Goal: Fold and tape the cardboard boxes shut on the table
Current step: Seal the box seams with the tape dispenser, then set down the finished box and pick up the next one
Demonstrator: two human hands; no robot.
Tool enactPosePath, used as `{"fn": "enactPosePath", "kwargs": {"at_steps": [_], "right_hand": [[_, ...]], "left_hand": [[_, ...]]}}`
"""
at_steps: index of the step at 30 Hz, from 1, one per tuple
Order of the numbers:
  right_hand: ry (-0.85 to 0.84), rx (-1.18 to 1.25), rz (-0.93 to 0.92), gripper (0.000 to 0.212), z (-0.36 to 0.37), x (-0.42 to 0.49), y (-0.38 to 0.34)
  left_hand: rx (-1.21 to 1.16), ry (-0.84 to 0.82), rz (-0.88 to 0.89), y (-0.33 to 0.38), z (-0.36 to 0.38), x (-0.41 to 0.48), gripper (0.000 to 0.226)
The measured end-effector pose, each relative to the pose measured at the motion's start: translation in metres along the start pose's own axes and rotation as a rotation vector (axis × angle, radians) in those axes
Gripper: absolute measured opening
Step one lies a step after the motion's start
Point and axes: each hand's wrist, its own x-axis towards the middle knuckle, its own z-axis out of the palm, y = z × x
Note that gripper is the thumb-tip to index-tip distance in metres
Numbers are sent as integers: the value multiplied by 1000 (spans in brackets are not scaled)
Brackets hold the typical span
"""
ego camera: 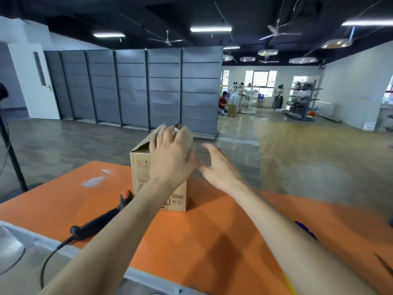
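Observation:
A small brown cardboard box (141, 167) printed "300ml" stands upright on the orange table (202, 241), near its far edge. Its top flaps are partly folded, with a strip of clear tape showing at the top. My left hand (170, 158) lies spread over the box's top flaps, fingers straight and pressing down. My right hand (217, 167) hovers just right of the box, fingers relaxed and apart, holding nothing. It sits close to my left hand's edge.
A black handheld tool with an orange tip and a cable (100, 222) lies on the table left of the box. A blue object (306, 229) peeks out behind my right forearm. Grey shelving (136, 86) stands beyond the table; people work far back at the right.

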Motion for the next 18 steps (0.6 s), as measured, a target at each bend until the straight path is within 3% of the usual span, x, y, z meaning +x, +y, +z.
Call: {"fn": "enactPosePath", "kwargs": {"at_steps": [3, 8, 18], "right_hand": [[49, -84, -8, 56, -30, -28, 19], [127, -235, 93, 45, -97, -96, 63], [409, -458, 411, 45, -252, -251, 125]], "left_hand": [[-100, -124, 154, 38, 5, -20, 48], [-356, -259, 242, 117, 31, -46, 41], [-641, -473, 518, 320, 57, -76, 48]]}}
